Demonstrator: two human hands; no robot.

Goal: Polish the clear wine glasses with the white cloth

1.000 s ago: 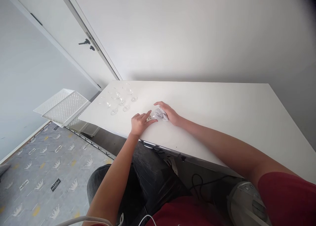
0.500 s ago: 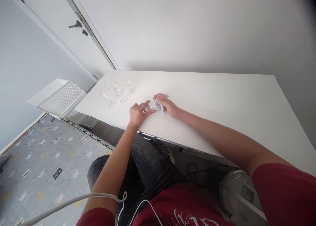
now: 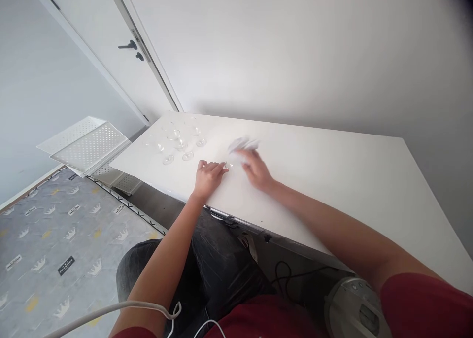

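Note:
My left hand [image 3: 210,179] is closed on a small clear stemmed glass [image 3: 229,166], low over the white table; most of the glass is hidden or too transparent to make out. Just right of it, my right hand [image 3: 254,169] grips a pale grey cloth [image 3: 243,144], smeared by motion. The cloth is apart from the glass, a little beyond it. To the left of my left hand, several clear stemmed glasses [image 3: 180,143] stand upright in a group on the table.
The white table [image 3: 332,170] runs along the wall, with its near edge by my legs. White perforated panels [image 3: 88,148] stick out past its left end. A white cable [image 3: 121,306] crosses my left forearm. A grey appliance [image 3: 356,308] stands below the near edge.
The cloth has come off the glass and moved up and away with my right hand. My left hand keeps hold of the glass. The view has shifted slightly.

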